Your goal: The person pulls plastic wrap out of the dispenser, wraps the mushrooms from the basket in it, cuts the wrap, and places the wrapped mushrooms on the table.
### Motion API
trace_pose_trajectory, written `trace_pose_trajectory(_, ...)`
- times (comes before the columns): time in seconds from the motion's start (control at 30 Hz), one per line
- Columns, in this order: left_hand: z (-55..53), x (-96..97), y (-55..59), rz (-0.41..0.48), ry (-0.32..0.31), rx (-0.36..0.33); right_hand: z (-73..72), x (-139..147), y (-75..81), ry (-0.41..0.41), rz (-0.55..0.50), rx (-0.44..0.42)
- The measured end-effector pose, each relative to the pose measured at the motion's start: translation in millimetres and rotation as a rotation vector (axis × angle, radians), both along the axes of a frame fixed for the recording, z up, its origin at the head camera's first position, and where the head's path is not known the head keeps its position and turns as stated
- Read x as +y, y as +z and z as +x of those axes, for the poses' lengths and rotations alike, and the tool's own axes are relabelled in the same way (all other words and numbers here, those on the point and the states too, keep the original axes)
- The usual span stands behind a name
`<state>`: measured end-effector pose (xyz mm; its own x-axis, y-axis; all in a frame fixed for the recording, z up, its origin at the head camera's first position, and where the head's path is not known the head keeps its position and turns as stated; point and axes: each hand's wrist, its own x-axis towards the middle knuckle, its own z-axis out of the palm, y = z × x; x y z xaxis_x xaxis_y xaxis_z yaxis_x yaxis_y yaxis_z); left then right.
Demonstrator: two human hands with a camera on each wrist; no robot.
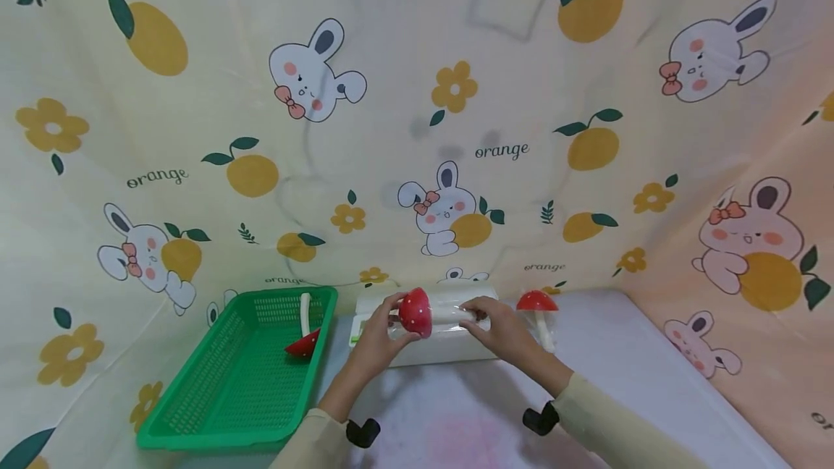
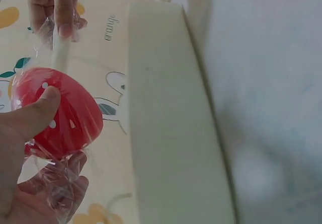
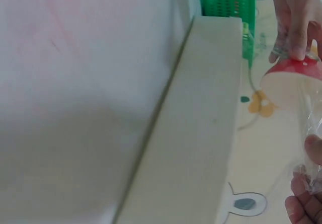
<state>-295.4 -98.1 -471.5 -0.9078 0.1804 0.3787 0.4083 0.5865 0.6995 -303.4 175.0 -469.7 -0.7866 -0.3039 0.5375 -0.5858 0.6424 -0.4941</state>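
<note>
Two hands grip a film-wrapped mushroom over the white box

The left hand (image 1: 380, 336) is closed round the red, white-dotted cap of the mushroom (image 1: 415, 313), its thumb laid on one side and its fingers bent behind the other. The right hand (image 1: 497, 326) pinches the far end of the pale stem between thumb and fingers, with only a narrow gap across its grip. Clear film (image 1: 448, 313) covers cap and stem and bunches in loose creases by the fingers of both hands. The mushroom is held sideways, cap toward the left hand and stem toward the right, raised off the table (image 1: 638, 360) and over the white box (image 1: 449, 353).

On the person's left stands the green basket (image 1: 224, 396), with slotted walls. In it is a second mushroom (image 1: 302, 346), cap down and stem up, near the wall closest to the box; the rest of the basket floor is bare. Beyond the right hand, beside the box, a third mushroom (image 1: 537, 301) stands with its red cap on top, slightly tilted, clear film round its stem. Behind everything hangs a cloth (image 1: 397, 42) printed with oranges, flowers and rabbits.
</note>
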Motion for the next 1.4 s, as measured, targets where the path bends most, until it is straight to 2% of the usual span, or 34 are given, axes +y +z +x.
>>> trace_pose_trajectory(0.13, -2.7, 3.0, 10.2, 0.019, 0.000, -0.004, -4.0, 2.8, 9.9, 0.002, -0.003, -0.025)
trace_pose_trajectory(0.23, -4.5, 4.9, 14.8, 0.017, 0.005, -0.006, -8.8, 4.4, 15.0, 0.032, -0.008, 0.011)
trace_pose_trajectory(0.37, -6.3, 6.1, 18.8, 0.010, -0.008, 0.009, -13.2, 5.1, 22.4, 0.051, -0.026, 0.054)
trace_pose_trajectory(0.63, -11.0, 6.8, 24.0, 0.011, -0.023, 0.015, -14.9, 7.5, 36.5, 0.057, -0.054, -0.005)
trace_pose_trajectory(0.97, -17.8, 10.9, 33.0, 0.026, -0.042, 0.029, -18.6, 8.1, 49.7, 0.057, -0.060, -0.005)
trace_pose_trajectory(1.2, -20.7, 13.4, 40.6, 0.023, -0.032, 0.038, -18.5, 8.4, 56.7, 0.041, -0.085, -0.033)
trace_pose_trajectory(1.4, -21.9, 12.1, 49.7, 0.027, -0.047, 0.077, -21.5, 5.3, 65.0, 0.037, -0.076, 0.018)
